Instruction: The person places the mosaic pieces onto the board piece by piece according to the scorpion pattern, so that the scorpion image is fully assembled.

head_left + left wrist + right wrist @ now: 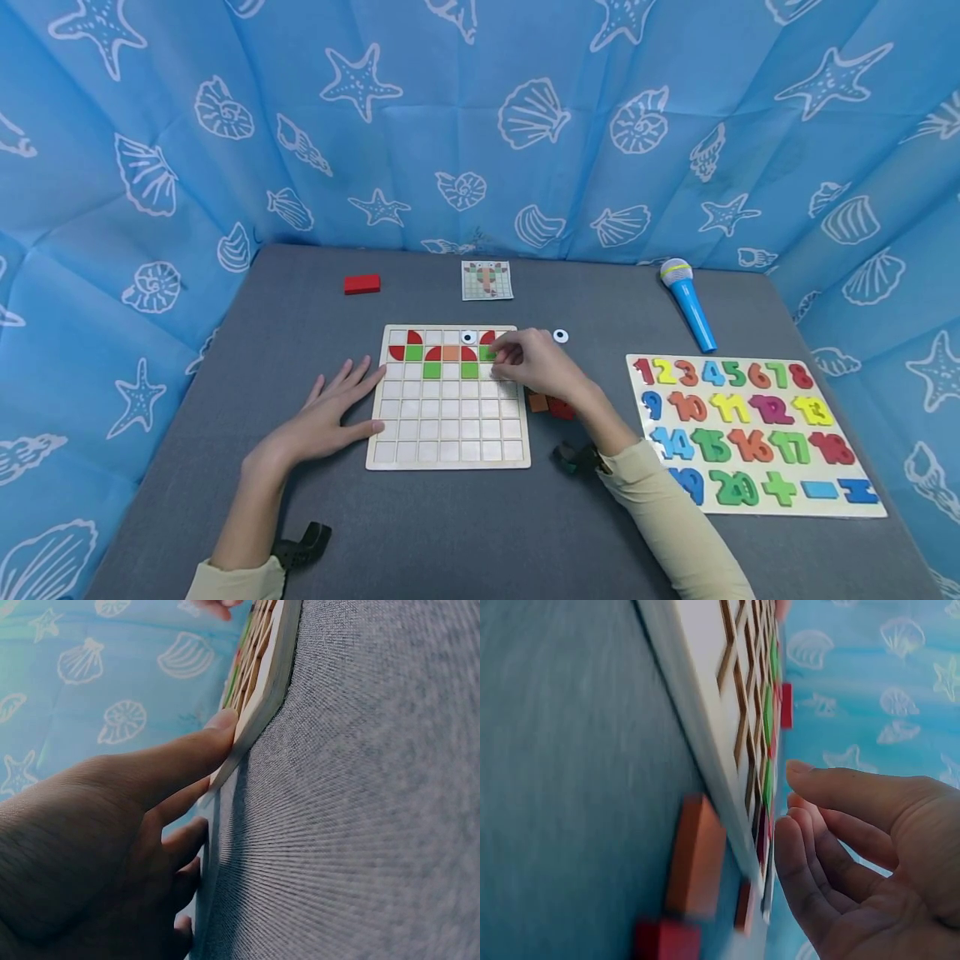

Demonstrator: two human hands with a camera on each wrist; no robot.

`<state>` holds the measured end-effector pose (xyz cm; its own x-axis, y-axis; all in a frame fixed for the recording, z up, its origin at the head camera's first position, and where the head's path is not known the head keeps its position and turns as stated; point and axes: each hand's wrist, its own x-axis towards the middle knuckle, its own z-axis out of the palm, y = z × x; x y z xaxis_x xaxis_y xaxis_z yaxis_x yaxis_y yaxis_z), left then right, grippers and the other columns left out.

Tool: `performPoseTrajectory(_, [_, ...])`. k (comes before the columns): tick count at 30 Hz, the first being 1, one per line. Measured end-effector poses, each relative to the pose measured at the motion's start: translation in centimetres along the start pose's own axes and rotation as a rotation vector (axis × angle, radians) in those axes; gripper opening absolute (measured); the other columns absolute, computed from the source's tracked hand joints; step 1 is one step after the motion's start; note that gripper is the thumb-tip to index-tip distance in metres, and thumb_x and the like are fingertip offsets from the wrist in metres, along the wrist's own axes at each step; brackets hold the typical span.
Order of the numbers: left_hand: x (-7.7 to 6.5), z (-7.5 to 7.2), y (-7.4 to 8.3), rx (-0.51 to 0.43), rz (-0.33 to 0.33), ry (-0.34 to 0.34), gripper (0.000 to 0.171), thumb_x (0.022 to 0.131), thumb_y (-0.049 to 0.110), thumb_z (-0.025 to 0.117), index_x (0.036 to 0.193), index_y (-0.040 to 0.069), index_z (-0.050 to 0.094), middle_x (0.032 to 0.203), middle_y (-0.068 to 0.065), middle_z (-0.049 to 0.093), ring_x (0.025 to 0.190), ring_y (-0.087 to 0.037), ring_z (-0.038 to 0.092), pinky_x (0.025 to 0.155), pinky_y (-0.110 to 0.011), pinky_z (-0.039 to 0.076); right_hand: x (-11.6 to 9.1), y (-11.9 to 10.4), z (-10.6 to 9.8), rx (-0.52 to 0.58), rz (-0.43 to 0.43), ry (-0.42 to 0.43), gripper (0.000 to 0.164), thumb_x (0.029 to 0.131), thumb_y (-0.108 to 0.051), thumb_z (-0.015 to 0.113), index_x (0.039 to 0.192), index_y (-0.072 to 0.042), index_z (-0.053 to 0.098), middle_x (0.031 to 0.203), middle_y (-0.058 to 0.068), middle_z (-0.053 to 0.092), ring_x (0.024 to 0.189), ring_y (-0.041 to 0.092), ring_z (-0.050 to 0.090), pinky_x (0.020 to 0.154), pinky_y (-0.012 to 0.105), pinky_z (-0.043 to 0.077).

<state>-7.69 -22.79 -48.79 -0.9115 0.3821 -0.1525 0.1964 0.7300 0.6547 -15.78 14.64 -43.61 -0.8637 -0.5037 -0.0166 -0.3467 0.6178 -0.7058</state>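
Observation:
A wooden grid board lies on the table, its upper rows holding red quarter-circle, green square and orange square pieces. One eye piece sits in the top row. My left hand rests at the board's left edge, fingers spread and thumb touching its side, as the left wrist view also shows. Over the board's upper right corner, my right hand is bent beside a green piece. In the right wrist view its thumb and fingers are loosely curved, with nothing visible between them.
Right of the board lie an orange block and red blocks, partly behind the right arm. Another eye piece lies above them. A picture card, red block, toy microphone and number board are around.

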Motion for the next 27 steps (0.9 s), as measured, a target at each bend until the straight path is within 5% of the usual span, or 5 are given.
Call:
performPoseTrajectory(10, [-0.3, -0.4, 0.7, -0.030, 0.017, 0.004, 0.089, 0.098, 0.058, 0.074, 0.172, 0.032, 0.033, 0.181, -0.021, 0.022, 0.168, -0.053, 0.008, 0.126, -0.083, -0.003, -1.0, 2.8, -3.2, 0.059, 0.098, 0.068, 0.024, 0.095, -0.005, 0.082, 0.118, 0.001, 0.078, 0.102, 0.013, 0.079, 0.090, 0.020, 0.071, 0.081, 0.025, 0.059])
performPoseTrajectory(18, [-0.2, -0.1, 0.1, -0.011, 0.017, 0.003, 0.089, 0.098, 0.064, 0.071, 0.173, 0.037, 0.030, 0.182, -0.018, 0.021, 0.170, -0.050, 0.007, 0.127, -0.082, -0.002, -1.2, 5.1, -5.2, -0.039, 0.188, 0.148, 0.031, 0.094, -0.009, 0.083, 0.123, 0.002, 0.077, 0.115, 0.020, 0.080, 0.098, 0.029, 0.075, 0.085, 0.038, 0.061])
performPoseTrajectory(27, [-0.1, -0.2, 0.6, 0.014, -0.046, -0.025, 0.089, 0.099, 0.059, 0.072, 0.173, 0.036, 0.028, 0.183, -0.017, 0.020, 0.171, -0.048, 0.007, 0.131, -0.078, -0.002, -0.7, 7.0, -6.4, -0.126, 0.287, 0.094, 0.032, 0.097, -0.014, 0.081, 0.122, 0.004, 0.076, 0.111, 0.022, 0.077, 0.091, 0.026, 0.070, 0.078, 0.032, 0.058])
